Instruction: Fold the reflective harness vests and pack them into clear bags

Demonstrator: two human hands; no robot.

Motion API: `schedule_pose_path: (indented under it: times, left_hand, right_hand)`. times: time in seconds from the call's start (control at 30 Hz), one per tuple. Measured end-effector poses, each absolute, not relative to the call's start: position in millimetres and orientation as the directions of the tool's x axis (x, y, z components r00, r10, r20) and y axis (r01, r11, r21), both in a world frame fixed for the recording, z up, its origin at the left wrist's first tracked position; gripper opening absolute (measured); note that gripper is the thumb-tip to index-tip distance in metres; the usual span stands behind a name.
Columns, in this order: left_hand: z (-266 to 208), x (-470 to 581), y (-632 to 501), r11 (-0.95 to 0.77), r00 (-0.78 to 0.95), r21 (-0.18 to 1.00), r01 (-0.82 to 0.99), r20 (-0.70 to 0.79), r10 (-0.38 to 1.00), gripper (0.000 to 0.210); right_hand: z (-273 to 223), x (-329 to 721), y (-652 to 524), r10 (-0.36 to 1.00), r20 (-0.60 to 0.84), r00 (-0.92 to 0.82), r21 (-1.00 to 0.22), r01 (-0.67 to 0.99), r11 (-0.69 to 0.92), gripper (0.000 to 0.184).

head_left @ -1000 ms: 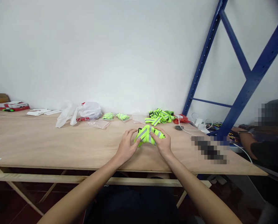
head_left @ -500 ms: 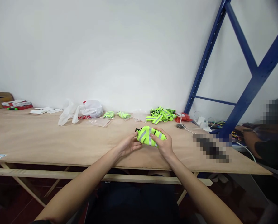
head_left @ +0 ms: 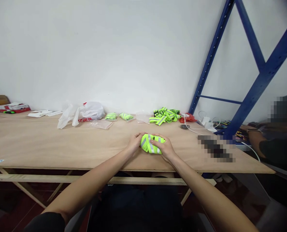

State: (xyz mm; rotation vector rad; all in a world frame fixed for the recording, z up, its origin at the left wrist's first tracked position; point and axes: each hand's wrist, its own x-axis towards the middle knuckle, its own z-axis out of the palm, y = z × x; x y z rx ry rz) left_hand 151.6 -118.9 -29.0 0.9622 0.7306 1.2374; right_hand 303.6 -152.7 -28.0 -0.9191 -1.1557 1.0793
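Head view: Left hand [head_left: 135, 141] and right hand [head_left: 166, 147] grasp opposite ends of neon strap bundle [head_left: 149, 144] near front edge of wooden table [head_left: 61, 145]. Step in hand appears to be tightening wound strap; next move likely calls for firm hold on folds. Behind: two clear packets [head_left: 109, 120], each holding striped neon bundle [head_left: 111, 115]; flat clear bag [head_left: 143, 117], apparently unfilled; white plastic bag [head_left: 92, 111], contents hidden.
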Motion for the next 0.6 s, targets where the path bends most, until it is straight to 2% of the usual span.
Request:
schedule_pose_path:
  times: [0.1, 0.23, 0.3, 0.4, 0.47, 0.6]
  left_hand:
    - [-29, 154, -124, -0.084, 0.136, 0.942, -0.326, 0.135, 0.981, 0.043]
    - [-24, 154, -131, -0.272, 0.122, 0.944, -0.186, 0.297, 0.947, 0.038]
    - [-23, 154, -134, -0.234, 0.117, 0.946, -0.225, 0.265, 0.957, 0.038]
    - [-22, 154, -136, -0.059, 0.149, 0.917, -0.394, 0.127, 0.981, 0.045]
    - [-22, 155, -139, 0.006, 0.18, 0.884, -0.468, 0.089, 0.98, 0.045]
    - [-19, 153, -146, -0.046, 0.2, 0.901, -0.431, 0.145, 0.969, 0.043]
  right_hand:
    - [-29, 303, -154, 0.976, 0.208, 0.061, -0.951, -0.22, 0.216, 0.048]
    - [-27, 302, -159, 0.984, 0.163, 0.065, -0.94, -0.292, 0.175, 0.049]
    - [-26, 302, -160, 0.985, 0.159, 0.064, -0.939, -0.299, 0.171, 0.049]
    - [-26, 302, -160, 0.985, 0.168, 0.027, -0.942, -0.289, 0.168, 0.05]
    - [-28, 303, -159, 0.98, 0.2, 0.004, -0.946, -0.26, 0.195, 0.048]
    - [-31, 303, -160, 0.944, 0.328, 0.038, -0.934, -0.138, 0.33, 0.044]
